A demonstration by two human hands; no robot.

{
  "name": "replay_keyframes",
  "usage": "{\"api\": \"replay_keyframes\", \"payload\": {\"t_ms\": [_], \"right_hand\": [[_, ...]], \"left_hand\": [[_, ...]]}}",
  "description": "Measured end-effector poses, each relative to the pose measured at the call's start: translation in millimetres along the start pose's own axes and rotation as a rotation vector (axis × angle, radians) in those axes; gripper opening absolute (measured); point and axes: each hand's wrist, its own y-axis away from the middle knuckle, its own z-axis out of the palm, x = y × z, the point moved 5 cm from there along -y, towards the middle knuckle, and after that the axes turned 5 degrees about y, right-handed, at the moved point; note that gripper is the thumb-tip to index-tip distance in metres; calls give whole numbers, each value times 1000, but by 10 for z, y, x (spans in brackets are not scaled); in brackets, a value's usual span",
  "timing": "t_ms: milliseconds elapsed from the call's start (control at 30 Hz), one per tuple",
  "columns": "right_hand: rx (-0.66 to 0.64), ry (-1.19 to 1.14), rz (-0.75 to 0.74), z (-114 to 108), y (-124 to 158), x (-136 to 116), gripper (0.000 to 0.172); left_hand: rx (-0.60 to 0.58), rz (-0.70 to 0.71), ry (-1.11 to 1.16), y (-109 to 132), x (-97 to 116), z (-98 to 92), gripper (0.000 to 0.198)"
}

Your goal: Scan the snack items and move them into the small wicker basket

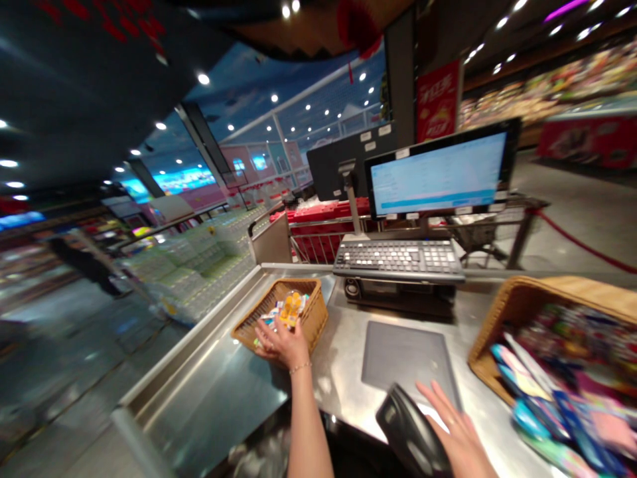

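Note:
My left hand point(286, 344) reaches over the near rim of a small wicker basket point(318, 313), fingers spread across the small packets inside. A yellow-orange packet point(292, 305) lies just beyond its fingertips, with white and blue wrappers beside it. My right hand point(452, 425) is at the lower right, fingers stretched out. Right beside it is a black handheld barcode scanner point(411, 428), tilted, its lower end cut off by the frame. Whether the palm touches the scanner is not clear. Something white shows partly under the right fingers.
A grey mat point(411, 358) lies on the steel counter point(199, 405). Behind it stand a keyboard point(398, 257) and a lit monitor point(438, 176). At right, a large wicker basket point(490, 332) holds toothbrush-like packs and other goods. Shopping carts point(318, 242) stand beyond the counter.

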Motion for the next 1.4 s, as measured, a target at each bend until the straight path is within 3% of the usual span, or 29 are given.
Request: {"api": "replay_keyframes", "payload": {"t_ms": [200, 700, 900, 1067, 1400], "right_hand": [[-16, 86, -23, 37, 5, -14, 40], [3, -3, 10, -70, 26, -1, 43], [-26, 10, -2, -52, 41, 10, 44], [31, -71, 27, -50, 75, 47, 43], [6, 20, 32, 11, 105, 99, 44]], "left_hand": [[-9, 4, -9, 36, 11, 26, 51], [-56, 47, 58, 115, 87, 112, 49], [-64, 53, 69, 154, 171, 97, 48], [-80, 52, 107, 197, 221, 128, 49], [-111, 105, 114, 313, 347, 169, 49]]}}
